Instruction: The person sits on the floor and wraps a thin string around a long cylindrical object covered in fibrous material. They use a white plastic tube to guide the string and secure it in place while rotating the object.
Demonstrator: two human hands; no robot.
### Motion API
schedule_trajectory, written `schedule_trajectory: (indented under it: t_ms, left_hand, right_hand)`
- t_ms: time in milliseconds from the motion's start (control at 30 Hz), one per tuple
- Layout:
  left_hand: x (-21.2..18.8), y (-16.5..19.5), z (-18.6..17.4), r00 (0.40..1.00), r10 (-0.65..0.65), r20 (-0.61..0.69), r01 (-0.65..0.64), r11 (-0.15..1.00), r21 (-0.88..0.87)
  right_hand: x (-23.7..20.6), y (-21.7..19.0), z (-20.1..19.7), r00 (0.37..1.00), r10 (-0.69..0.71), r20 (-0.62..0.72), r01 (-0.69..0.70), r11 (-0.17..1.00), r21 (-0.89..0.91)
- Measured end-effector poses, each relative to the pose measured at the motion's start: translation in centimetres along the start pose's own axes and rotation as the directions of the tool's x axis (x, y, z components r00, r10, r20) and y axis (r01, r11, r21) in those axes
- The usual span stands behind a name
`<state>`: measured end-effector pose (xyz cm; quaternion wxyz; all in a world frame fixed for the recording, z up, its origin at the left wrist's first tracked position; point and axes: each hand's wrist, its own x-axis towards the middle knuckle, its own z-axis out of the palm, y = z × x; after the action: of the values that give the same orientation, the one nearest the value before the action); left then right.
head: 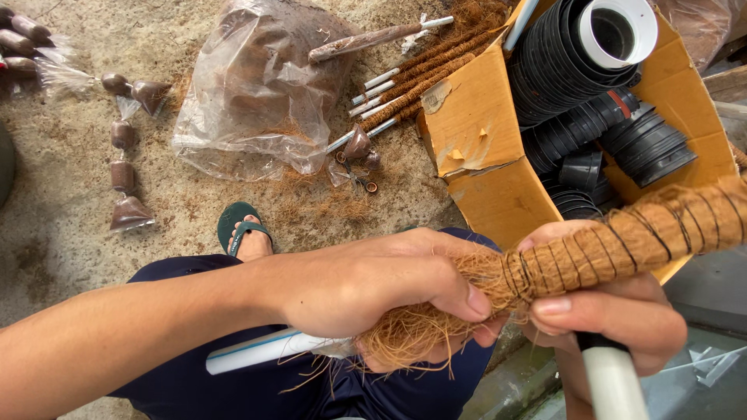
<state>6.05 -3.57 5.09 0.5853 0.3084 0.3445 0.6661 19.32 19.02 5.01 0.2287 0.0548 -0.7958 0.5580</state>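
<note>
At the upper left of the frame, several small brown filled packets point(124, 175) lay scattered on the concrete floor point(62, 233). To their right, at upper centre, a clear plastic bag point(253, 93) rested on the ground holding a brown fibrous mass. Just right of the bag lay a bundle of finished fibre-wrapped poles point(420, 78) with white ends, and a small pair of scissors point(356, 177) sat below them amid loose fibre. A foot in a green sandal point(243, 233) was seen at centre left.

At lower centre, the left hand point(373, 284) was closed tight around a tuft of loose coconut fibre point(412, 334), pressing it against the end of a coir-wrapped pole point(622, 241). That pole ran from the centre toward the right edge, bound with dark thread in close turns. The right hand point(615, 311) gripped the pole from beneath, fingers curled around it, with a white pipe point(611, 381) showing below at the bottom right.

At upper right, an open cardboard box point(475, 132) held stacked black plastic pots point(576, 132) in nested rows, one stack topped by a white pot point(618, 31).
</note>
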Motion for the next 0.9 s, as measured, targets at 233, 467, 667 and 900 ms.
schedule_trajectory:
  t_ms: [233, 467, 667, 900]
  left_hand:
    - [0.0, 0.0, 0.1, 0.998, 0.032, -0.055, -0.031, 0.999, 0.030]
    - [0.0, 0.0, 0.0, 0.998, 0.003, -0.063, -0.001, 1.000, 0.028]
    - [0.0, 0.0, 0.2, 0.999, -0.019, -0.048, 0.019, 1.000, 0.008]
    - [-0.2, 0.1, 0.1, 0.996, -0.083, -0.041, 0.078, 0.992, -0.103]
  right_hand:
    - [1.0, 0.2, 0.6, 0.928, -0.359, 0.097, 0.359, 0.799, -0.482]
    - [3.6, -0.9, -0.2, 0.844, -0.422, 0.331, 0.534, 0.724, -0.437]
    - [1.2, -0.9, -1.4, 0.969, -0.002, 0.246, 0.086, 0.940, -0.330]
    - [-0.4, 1.9, -3.1, 0.960, 0.134, 0.247, -0.185, 0.962, 0.198]
